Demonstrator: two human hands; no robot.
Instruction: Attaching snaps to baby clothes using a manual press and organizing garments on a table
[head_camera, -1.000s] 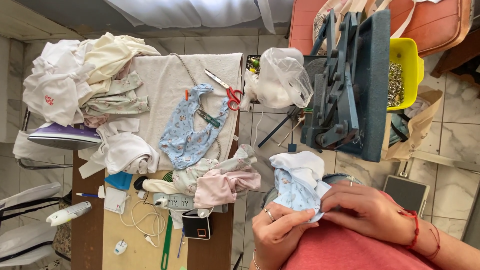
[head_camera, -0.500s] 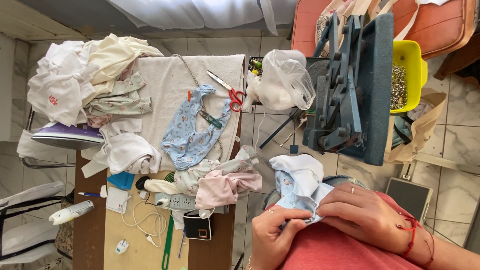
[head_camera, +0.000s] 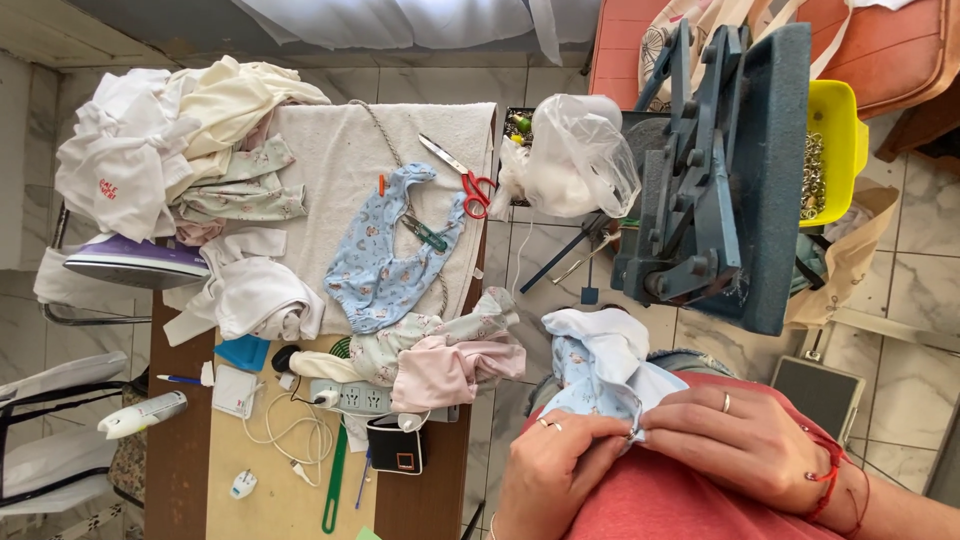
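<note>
1. Compared with the earlier frames, the view has shifted a little, so the table (head_camera: 300, 500) and the blue metal press (head_camera: 735, 170) sit slightly differently in frame. The things on them lie as before.
2. Since a second ago, the left hand (head_camera: 555, 470) has drawn in beside the right hand (head_camera: 745, 445), and their fingertips now meet on the cloth.
3. The white and pale-blue baby garment (head_camera: 600, 360) lies bunched on the person's lap, in front of the red shirt (head_camera: 680, 500). Both hands pinch one spot of its edge, thumb and forefinger narrowly closed on the fabric.
4. The yellow tub (head_camera: 838, 110), behind the press, holds a heap of small metal rings.
5. The clear plastic bag (head_camera: 580, 150), at the table's end, looks mostly slack; its contents cannot be made out.
6. On the table's white towel (head_camera: 330, 170) lie a blue printed bib (head_camera: 385, 265) and red-handled scissors (head_camera: 465, 180).
</note>
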